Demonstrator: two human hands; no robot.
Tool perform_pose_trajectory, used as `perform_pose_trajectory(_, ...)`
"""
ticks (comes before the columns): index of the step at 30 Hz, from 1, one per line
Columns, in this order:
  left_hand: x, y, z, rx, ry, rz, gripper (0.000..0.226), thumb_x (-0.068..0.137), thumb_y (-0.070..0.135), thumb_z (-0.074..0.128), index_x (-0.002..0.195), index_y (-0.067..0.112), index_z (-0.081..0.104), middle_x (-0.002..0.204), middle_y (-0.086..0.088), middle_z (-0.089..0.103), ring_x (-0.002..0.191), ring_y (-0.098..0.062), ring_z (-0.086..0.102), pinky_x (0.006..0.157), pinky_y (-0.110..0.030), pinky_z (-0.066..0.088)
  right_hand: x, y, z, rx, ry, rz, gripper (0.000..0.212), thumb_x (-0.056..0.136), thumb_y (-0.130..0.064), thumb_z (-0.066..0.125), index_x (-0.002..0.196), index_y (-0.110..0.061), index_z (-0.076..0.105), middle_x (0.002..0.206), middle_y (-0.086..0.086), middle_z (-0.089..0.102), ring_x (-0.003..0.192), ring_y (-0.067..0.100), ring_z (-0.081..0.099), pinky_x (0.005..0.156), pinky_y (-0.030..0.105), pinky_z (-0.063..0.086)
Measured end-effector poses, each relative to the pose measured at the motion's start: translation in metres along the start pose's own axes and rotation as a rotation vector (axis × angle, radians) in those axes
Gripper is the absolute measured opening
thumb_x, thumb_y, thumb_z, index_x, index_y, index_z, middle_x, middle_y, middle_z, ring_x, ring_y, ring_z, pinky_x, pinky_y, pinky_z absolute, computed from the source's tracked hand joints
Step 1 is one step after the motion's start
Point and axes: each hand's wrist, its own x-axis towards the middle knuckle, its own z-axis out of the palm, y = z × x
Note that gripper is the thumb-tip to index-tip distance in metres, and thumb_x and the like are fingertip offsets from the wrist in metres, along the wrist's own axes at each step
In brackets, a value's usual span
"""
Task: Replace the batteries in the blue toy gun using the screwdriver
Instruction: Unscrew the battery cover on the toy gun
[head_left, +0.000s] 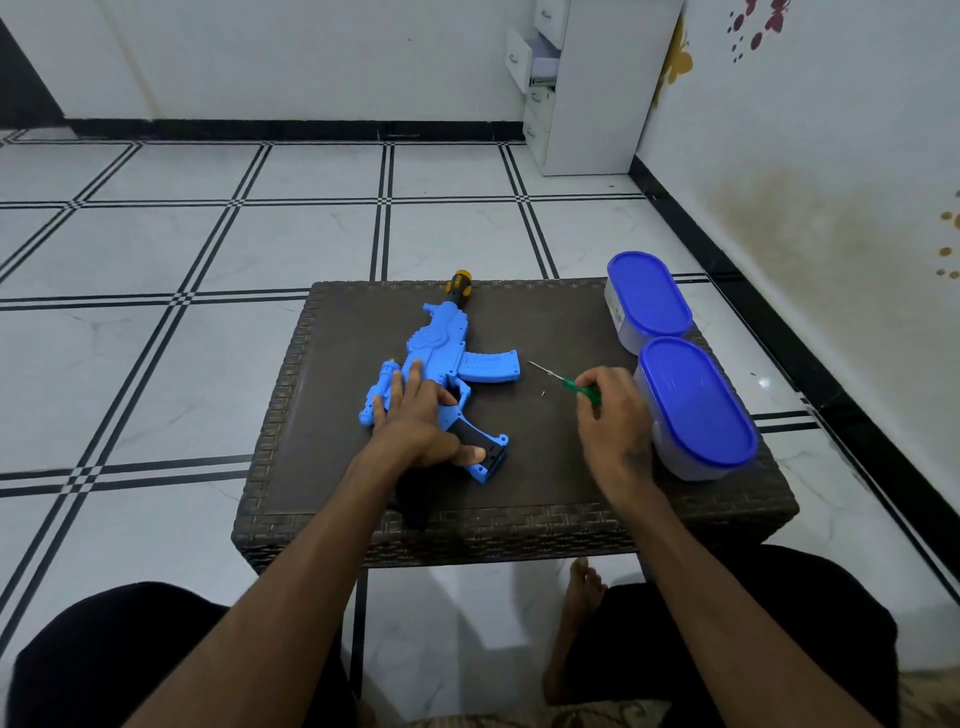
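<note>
The blue toy gun lies flat on the dark woven table, muzzle toward the far edge. My left hand rests on its body with fingers straight and the thumb by the black grip. My right hand pinches the green handle of a thin screwdriver, whose metal shaft points left toward the magazine. A tiny screw lies on the table between the hands. A black and yellow tool handle sticks out beyond the muzzle.
Two clear containers with blue lids stand along the table's right side, close to my right hand. A black object lies under my left forearm near the front edge. White tiled floor surrounds the table; a white drawer cabinet stands at the back.
</note>
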Motion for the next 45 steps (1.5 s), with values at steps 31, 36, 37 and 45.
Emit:
perform_pose_trajectory(31, -0.031, -0.04, 0.006, 0.041, 0.319, 0.071, 0.057, 0.074, 0.043, 0.078, 0.124, 0.033, 0.053, 0.153, -0.006, 0.027, 0.143, -0.025, 0.025, 0.099, -0.048, 0.042, -0.029, -0.088, 0.038, 0.044, -0.638, 0.333, 0.044, 0.078, -0.047, 0.077, 0.081, -0.009, 0.054, 0.087, 0.013, 0.067, 0.047, 0.012, 0.062, 0.028, 0.01, 0.03)
perform_pose_trajectory(36, -0.031, -0.037, 0.003, 0.051, 0.297, 0.074, 0.054, 0.076, 0.04, 0.078, 0.123, 0.029, 0.053, 0.153, -0.008, 0.027, 0.144, -0.027, 0.022, 0.101, -0.045, 0.04, -0.014, -0.097, 0.033, -0.004, -0.767, 0.403, 0.04, 0.082, -0.033, 0.078, 0.099, 0.0, 0.062, 0.081, 0.013, 0.071, 0.037, 0.01, 0.063, 0.036, 0.013, 0.042)
perform_pose_trajectory(37, -0.031, -0.037, 0.002, 0.049, 0.294, 0.072, 0.054, 0.076, 0.04, 0.078, 0.122, 0.029, 0.053, 0.152, -0.008, 0.027, 0.144, -0.027, 0.022, 0.101, -0.045, 0.04, -0.013, -0.096, 0.034, -0.008, -0.775, 0.409, 0.039, 0.082, -0.031, 0.078, 0.1, 0.0, 0.062, 0.081, 0.013, 0.072, 0.039, 0.011, 0.064, 0.038, 0.013, 0.043)
perform_pose_trajectory(45, -0.03, -0.036, 0.004, 0.045, 0.301, 0.073, 0.054, 0.076, 0.039, 0.078, 0.122, 0.029, 0.053, 0.152, -0.009, 0.028, 0.144, -0.028, 0.021, 0.103, -0.046, 0.038, -0.016, -0.104, 0.029, 0.073, -0.746, 0.498, 0.044, 0.079, -0.038, 0.078, 0.088, -0.002, 0.055, 0.081, 0.012, 0.066, 0.064, 0.022, 0.073, 0.064, 0.032, 0.062)
